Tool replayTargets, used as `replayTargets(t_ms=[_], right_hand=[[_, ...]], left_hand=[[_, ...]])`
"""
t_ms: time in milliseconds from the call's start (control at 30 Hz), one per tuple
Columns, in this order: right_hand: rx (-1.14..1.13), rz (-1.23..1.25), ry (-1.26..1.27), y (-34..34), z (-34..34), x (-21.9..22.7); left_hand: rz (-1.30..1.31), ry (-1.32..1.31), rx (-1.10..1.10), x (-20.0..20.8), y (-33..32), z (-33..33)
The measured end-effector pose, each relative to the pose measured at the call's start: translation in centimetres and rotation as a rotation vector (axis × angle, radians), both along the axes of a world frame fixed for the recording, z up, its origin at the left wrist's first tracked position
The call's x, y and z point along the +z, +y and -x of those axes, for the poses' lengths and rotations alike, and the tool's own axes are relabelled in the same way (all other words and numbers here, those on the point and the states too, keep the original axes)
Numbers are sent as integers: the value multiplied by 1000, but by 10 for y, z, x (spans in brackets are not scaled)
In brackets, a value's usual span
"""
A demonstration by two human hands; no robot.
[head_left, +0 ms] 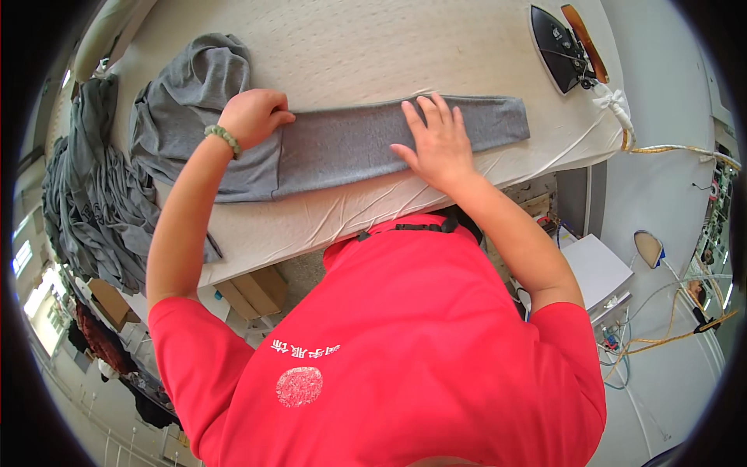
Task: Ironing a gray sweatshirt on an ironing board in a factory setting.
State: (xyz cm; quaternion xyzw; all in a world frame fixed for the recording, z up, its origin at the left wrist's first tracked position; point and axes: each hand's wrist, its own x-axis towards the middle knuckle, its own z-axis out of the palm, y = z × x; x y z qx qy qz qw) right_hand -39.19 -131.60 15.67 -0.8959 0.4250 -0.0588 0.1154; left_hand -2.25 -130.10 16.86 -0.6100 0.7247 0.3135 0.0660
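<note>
A grey knit garment (pixel 342 152) lies on the padded ironing table (pixel 358 54), with one long sleeve stretched flat toward the right. Its body is bunched and folded at the left. My left hand (pixel 253 118), with a green bead bracelet at the wrist, has its fingers curled in a pinch on the cloth near the sleeve's top seam. Flat on the sleeve, toward its cuff end, rests my right hand (pixel 437 144), fingers spread and holding nothing.
An iron (pixel 556 50) with a wooden handle stands at the table's far right corner, its cord and hose (pixel 669 148) trailing right. More grey garments (pixel 89 202) hang in a heap over the left edge. Under the table are a cardboard box (pixel 257 292) and a white box (pixel 595 268).
</note>
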Motion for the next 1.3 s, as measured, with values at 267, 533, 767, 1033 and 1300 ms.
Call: replayTargets(t_ms=[267,533,767,1033,1300], right_hand=[[562,96,-160,12,-75,-53],[699,-66,-332,21,-133,-53],[669,-62,-204,6,-125,-53],[703,-68,-232,17,-132,-53],[747,-1,-273,25,-127,-54]], left_hand=[[775,-222,584,0,51,-30],[98,-467,1640,-70,232,-203],[1311,189,1517,2,231,-106],[867,704,2246,-53,317,13],[348,1116,2094,-21,226,120]])
